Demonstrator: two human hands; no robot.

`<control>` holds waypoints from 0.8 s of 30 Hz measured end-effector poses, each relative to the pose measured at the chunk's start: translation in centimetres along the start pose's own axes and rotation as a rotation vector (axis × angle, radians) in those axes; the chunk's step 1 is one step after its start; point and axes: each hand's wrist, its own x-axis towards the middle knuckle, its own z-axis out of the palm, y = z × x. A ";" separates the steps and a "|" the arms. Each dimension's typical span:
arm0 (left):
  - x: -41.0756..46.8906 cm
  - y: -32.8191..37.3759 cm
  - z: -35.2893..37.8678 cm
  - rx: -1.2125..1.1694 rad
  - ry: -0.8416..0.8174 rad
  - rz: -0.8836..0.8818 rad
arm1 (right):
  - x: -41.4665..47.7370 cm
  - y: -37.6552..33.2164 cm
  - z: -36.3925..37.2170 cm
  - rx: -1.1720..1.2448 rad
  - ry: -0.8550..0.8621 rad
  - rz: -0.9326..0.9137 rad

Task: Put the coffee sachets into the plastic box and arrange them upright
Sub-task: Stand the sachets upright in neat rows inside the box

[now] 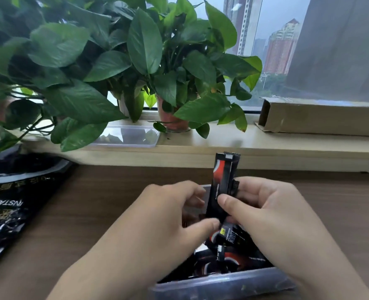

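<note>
A clear plastic box (218,284) stands on the brown table at the bottom centre, with several black-and-red coffee sachets (229,256) lying jumbled inside. Above the box, a small bundle of sachets (222,180) stands upright. My right hand (272,215) grips this bundle, thumb across its front. My left hand (164,215) pinches the bundle's lower end with thumb and fingers. Both hands hide most of the box.
A large black instant-coffee bag (12,204) lies on the table at the left. On the wooden sill behind stand leafy potted plants (135,61), a clear plastic lid (129,137) and a long cardboard box (322,115).
</note>
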 end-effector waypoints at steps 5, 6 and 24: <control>0.7 0.5 2.3 0.104 0.047 0.034 | 0.2 0.8 0.5 -0.010 0.019 -0.035; 0.9 0.5 2.5 0.121 0.111 0.023 | 0.2 0.8 0.5 -0.030 0.024 -0.058; 1.5 -0.1 -0.5 -0.961 -0.048 -0.330 | 1.7 -0.1 0.2 -0.299 -0.197 -0.376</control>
